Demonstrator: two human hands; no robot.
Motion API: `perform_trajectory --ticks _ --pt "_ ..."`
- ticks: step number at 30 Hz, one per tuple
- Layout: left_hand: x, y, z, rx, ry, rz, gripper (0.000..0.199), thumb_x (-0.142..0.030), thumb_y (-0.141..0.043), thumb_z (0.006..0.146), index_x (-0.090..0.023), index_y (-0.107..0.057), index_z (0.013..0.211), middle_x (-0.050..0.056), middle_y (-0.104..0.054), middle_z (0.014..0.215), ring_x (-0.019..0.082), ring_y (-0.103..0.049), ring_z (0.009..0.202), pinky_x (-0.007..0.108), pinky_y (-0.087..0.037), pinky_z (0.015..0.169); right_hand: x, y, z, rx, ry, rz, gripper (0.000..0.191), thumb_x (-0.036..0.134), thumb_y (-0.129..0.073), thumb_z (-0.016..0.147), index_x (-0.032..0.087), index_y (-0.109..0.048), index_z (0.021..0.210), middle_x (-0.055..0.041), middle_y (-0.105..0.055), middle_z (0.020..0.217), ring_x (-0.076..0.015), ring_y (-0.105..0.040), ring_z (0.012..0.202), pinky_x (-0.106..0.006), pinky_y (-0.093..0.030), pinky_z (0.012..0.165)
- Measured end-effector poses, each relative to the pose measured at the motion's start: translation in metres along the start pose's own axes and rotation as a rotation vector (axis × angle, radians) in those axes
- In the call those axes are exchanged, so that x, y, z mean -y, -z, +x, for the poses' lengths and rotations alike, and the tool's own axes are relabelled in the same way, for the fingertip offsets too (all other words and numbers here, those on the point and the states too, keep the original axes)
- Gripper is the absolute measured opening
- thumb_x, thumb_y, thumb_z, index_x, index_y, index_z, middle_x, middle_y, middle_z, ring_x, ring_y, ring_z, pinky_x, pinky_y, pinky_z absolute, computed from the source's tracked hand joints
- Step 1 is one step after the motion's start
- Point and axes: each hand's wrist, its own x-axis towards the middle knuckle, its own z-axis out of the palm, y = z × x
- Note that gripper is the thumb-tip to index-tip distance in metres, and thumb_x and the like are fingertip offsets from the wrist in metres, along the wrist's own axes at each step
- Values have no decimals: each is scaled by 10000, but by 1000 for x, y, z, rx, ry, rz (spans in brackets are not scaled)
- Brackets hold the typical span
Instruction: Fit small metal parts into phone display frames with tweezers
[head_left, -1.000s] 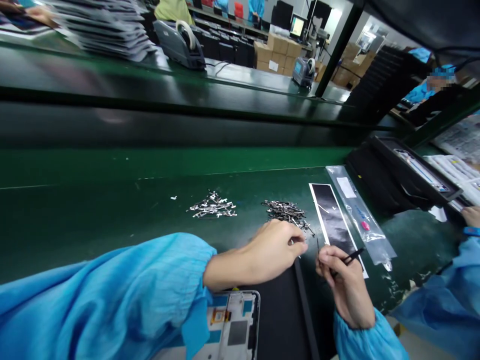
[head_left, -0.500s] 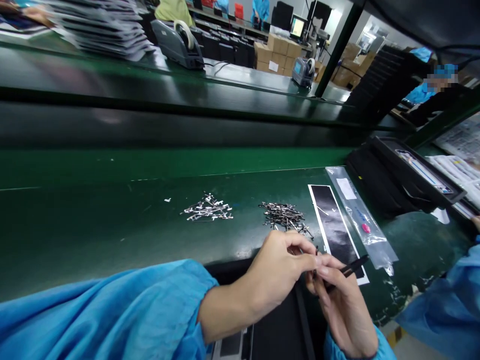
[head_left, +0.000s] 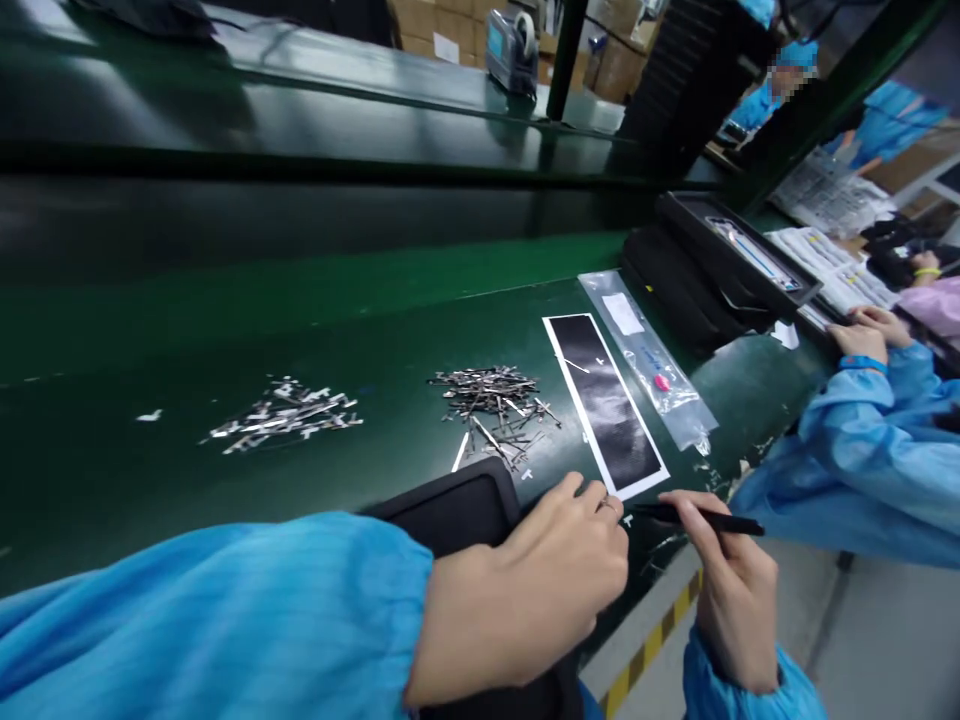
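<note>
Right hand [head_left: 731, 590]: thumb and fingers pinch my slim black tool [head_left: 731, 522], tip near a small white scrap [head_left: 628, 520]. Left hand [head_left: 555, 575] curled over the black tray [head_left: 450, 505]; cannot tell whether it grips anything. Beyond: darker heap of strips [head_left: 487, 390], paler heap [head_left: 289, 412] farther left. Progress, my reading: both heaps lie loose, so plenty seems left; how much is done, unclear.

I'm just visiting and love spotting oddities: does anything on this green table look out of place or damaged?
A small white scrap lies alone, apart from the left pile of strips, so it looks stray. The green table also seems worn: pale, ragged patches show along its edge, beyond the right hand.
</note>
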Motion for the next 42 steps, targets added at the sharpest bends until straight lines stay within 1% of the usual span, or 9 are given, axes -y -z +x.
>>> perform_trajectory --ticks 3,8,11,15,19,21,24,29,42 --pt "2 -6 18 115 -76 98 325 -203 -538 738 -42 -573 1019 197 -525 1149 296 -474 1075 403 -336 938 -7 1 5 37 -65 -27 231 379 -611 720 167 -637 806 -28 -624 831 -206 -566 815 -300 -428 750" --pt "9 -8 28 195 -121 150 375 -254 -638 678 -37 -605 982 221 -509 1169 307 -464 1099 416 -322 943 -12 0 14 35 -128 -4 236 378 -668 659 163 -657 757 -27 -645 767 -201 -586 751 -286 -461 689" --pt "8 -6 26 173 -156 208 373 -258 -658 656 -47 -617 961 207 -540 1138 298 -470 1096 410 -311 954 -12 -2 17 -10 -135 52 224 370 -671 662 167 -651 755 -19 -647 738 -180 -598 704 -249 -476 622" --pt "5 -5 26 115 -172 270 250 -222 -567 724 -74 -636 914 165 -602 1054 275 -518 1036 413 -308 953 -18 -7 20 -82 -114 123 201 337 -694 647 168 -653 747 -11 -641 716 -154 -592 659 -224 -463 582" --pt "5 -12 28 84 -181 285 215 -191 -537 731 -64 -635 873 167 -638 938 273 -572 923 441 -312 936 -31 -4 25 -218 -75 168 188 298 -711 642 173 -658 771 -7 -638 716 -144 -579 661 -230 -436 593" --pt "6 -18 28 74 -185 285 245 -201 -527 735 -59 -622 910 167 -629 967 266 -571 923 432 -319 936 -37 -3 27 -284 -52 188 179 287 -714 641 172 -656 765 -4 -634 713 -145 -578 669 -239 -433 611" --pt "7 -26 28 64 -222 266 285 -234 -509 744 -61 -618 943 177 -550 1134 290 -483 1078 436 -308 956 -41 -3 29 -328 -31 206 167 287 -711 645 166 -653 745 -5 -632 705 -147 -578 664 -245 -436 613" --pt "5 -28 28 80 -219 326 309 -189 -519 730 -44 -612 987 194 -536 1149 301 -492 1071 448 -297 962 -39 -4 26 -320 -40 163 181 301 -711 642 169 -659 753 -1 -634 700 -139 -573 649 -228 -436 585" --pt "9 -29 37 75 -185 301 290 -207 -493 765 -124 -630 1007 125 -495 1225 267 -478 1076 406 -356 890 -36 0 29 -258 -84 92 212 340 -707 637 164 -666 746 -7 -639 692 -151 -576 648 -233 -459 581"
